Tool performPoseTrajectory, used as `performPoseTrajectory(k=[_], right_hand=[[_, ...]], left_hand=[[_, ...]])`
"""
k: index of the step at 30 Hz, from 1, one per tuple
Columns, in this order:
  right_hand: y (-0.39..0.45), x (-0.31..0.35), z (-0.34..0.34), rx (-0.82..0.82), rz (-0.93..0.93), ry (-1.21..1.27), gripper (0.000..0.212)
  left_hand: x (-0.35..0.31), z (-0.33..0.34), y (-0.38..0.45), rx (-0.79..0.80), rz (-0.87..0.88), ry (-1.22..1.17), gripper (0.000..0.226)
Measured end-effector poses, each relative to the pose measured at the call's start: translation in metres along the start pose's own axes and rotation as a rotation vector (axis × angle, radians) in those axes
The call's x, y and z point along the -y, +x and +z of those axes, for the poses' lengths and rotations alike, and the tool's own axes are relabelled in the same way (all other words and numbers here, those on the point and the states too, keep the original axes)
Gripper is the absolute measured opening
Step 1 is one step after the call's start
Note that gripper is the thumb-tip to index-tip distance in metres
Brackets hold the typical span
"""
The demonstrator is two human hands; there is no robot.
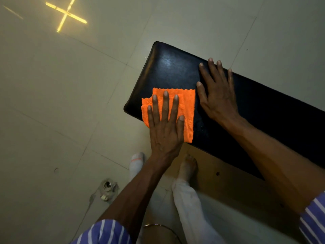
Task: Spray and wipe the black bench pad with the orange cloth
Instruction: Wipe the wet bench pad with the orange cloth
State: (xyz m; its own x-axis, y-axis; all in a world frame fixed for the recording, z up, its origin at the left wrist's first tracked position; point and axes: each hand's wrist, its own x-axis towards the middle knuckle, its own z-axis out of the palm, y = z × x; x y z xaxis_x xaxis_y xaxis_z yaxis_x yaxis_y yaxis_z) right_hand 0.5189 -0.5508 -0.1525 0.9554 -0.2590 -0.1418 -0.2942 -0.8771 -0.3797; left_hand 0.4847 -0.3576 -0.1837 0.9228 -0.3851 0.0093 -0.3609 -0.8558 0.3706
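Near the pad's left end: orange cloth [175, 106], folded, nubby microfibre, scalloped edge, on black bench pad [255, 110], glossy rounded vinyl. Left hand [165, 131] flat on cloth, fingers spread, likely pressing to wipe. Right hand [218, 95] bare on pad, fingers splayed, apparently bracing.

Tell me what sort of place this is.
Probably a gym or home workout room: a padded black bench stands on a pale tiled floor, with a lamp's cross-shaped reflection on it.
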Motion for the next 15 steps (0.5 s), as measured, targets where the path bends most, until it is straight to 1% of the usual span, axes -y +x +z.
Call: performPoseTrajectory(k=[3,5,7,9,12,15], right_hand=[[-0.010,0.012,-0.010,-0.030,0.077,0.167,0.052],[-0.027,0.027,-0.012,-0.106,0.108,0.265,0.049],[-0.048,0.048,-0.006,-0.193,0.085,0.298,0.047],[-0.068,0.073,0.009,-0.230,0.036,0.280,0.047],[-0.081,0.105,0.037,-0.155,0.016,0.230,0.054],[-0.075,0.118,0.063,-0.095,0.069,0.055,0.063]], left_hand=[[0.013,-0.016,0.000,0.052,0.065,-0.040,0.061],[0.027,-0.029,0.003,0.068,0.118,-0.072,0.062],[0.044,-0.040,0.011,0.071,0.150,-0.074,0.062],[0.063,-0.050,0.022,0.072,0.158,-0.082,0.060],[0.086,-0.060,0.037,0.123,0.179,-0.093,0.059],[0.099,-0.063,0.048,0.158,0.226,-0.093,0.059]])
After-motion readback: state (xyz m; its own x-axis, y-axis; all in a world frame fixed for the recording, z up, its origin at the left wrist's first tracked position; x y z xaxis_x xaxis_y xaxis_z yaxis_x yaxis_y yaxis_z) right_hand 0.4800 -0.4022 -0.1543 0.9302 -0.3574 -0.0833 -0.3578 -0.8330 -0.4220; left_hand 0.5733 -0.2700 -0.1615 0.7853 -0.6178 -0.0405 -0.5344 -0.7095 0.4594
